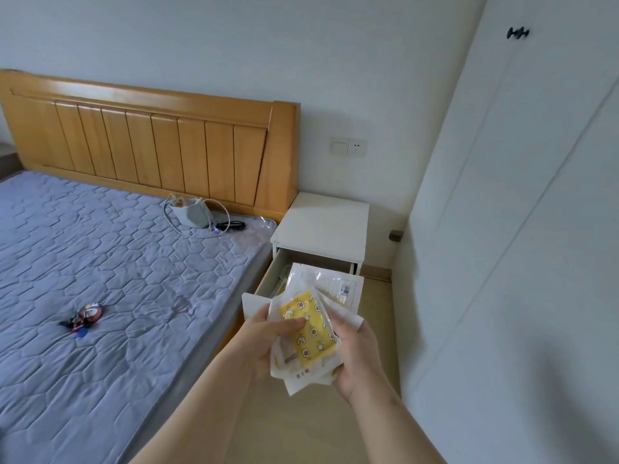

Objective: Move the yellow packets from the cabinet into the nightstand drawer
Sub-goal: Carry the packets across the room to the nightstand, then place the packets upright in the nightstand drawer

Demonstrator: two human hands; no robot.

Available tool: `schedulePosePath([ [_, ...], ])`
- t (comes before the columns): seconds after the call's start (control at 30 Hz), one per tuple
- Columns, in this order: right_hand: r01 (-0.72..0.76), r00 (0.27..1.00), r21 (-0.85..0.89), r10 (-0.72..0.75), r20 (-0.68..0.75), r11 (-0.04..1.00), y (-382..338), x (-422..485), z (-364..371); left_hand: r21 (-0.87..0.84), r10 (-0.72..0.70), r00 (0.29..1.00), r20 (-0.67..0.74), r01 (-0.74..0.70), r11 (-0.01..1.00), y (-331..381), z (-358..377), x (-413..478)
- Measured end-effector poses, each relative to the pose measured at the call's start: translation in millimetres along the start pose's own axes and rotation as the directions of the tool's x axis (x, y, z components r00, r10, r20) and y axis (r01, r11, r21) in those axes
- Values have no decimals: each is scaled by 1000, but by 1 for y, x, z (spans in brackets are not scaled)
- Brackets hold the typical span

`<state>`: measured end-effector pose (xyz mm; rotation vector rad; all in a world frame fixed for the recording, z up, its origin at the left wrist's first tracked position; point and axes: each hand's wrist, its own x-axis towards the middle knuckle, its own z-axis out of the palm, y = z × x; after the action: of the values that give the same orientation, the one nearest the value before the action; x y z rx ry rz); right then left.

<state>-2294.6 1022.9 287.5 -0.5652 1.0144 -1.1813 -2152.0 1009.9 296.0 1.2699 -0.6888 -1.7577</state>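
Fingers [288,325] of the left hand [264,339] and right hand [356,353] gripped the yellow packets [310,333] over the open nightstand drawer [267,278].

**Obscured and Unresolved Areas**

Drawer [267,279] interior: mostly covered by the packets [308,331]. Right hand [359,358] fingers: hidden beneath the packets. Packet print: too small to read. Bed [100,262]: cut off at left and bottom edges. Cabinet [519,229]: cut off at right edge.

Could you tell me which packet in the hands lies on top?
The yellow patterned packet, under the thumb of the left hand; the others show only white edges beneath it.
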Motion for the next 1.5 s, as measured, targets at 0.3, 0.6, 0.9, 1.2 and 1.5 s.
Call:
schedulePosePath([
  [0.3, -110, 987, 195, 83, 137, 975, -40, 144, 32, -225, -32, 997, -68, 16, 974, 82, -15, 143],
  [0.6, -55, 996, 162, 65, -57, 985, -91, 279, 88, -267, 15, 1000, -16, -19, 964, 206, -33, 278],
  [0.9, 173, 862, 134, -84, -500, 976, -134, 346, 69, -95, 72, 986, -153, -88, 992, 245, -25, 329],
  [1.2, 516, 705, -207, -549, -448, 831, -167, 373, 78, 10, -88, 985, -145, 91, 996, 227, 22, 356],
  [1.5, 435, 832, -361, -522, -189, 824, -153, 382, 76, -59, -37, 986, -160, 28, 998, 228, 27, 360],
])
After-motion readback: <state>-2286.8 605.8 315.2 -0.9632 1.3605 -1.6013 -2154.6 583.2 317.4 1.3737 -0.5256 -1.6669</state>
